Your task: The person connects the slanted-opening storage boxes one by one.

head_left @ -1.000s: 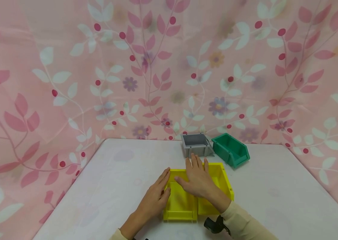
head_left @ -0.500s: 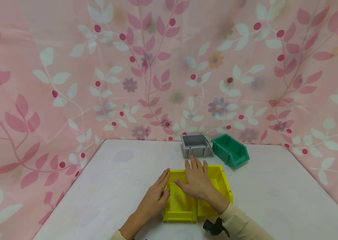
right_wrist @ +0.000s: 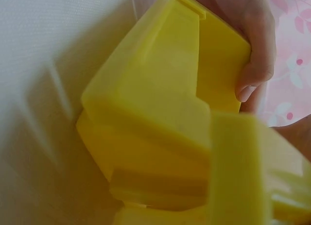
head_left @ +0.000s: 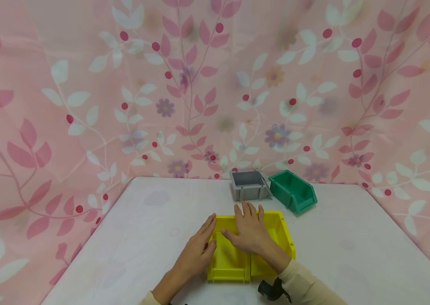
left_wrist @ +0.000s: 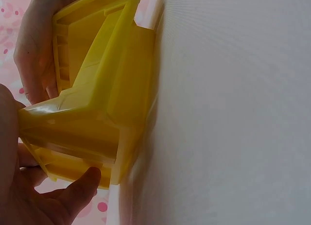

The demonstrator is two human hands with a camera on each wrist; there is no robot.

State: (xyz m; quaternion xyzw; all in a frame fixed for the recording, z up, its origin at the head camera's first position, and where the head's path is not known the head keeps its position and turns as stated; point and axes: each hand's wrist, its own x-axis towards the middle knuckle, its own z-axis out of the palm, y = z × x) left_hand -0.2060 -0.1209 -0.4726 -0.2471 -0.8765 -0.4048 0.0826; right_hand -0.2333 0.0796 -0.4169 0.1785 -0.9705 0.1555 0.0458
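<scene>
Two yellow open-front bins stand side by side on the table, facing me. Along the outer wall of the left yellow bin (head_left: 231, 256) lies my left hand (head_left: 194, 256), its fingers straight and its thumb by the rim. My right hand (head_left: 251, 234) reaches over the right yellow bin (head_left: 283, 231) near the adjoining walls. Its fingers stretch toward the back rim and its thumb points over the left bin. In the left wrist view, the left thumb (left_wrist: 85, 191) is beside the yellow wall. Part of the right bin is hidden under my right hand and forearm.
Behind the yellow bins are a grey bin (head_left: 249, 192) and a green bin (head_left: 292, 192), near the table's back edge. A white cloth covers the table (head_left: 154, 237). A pink floral curtain (head_left: 215, 84) hangs around it.
The right yellow bin has slid slightly toward me along with my right hand, so the bins' fronts sit closer to level. My left hand and the left bin have hardly moved.
</scene>
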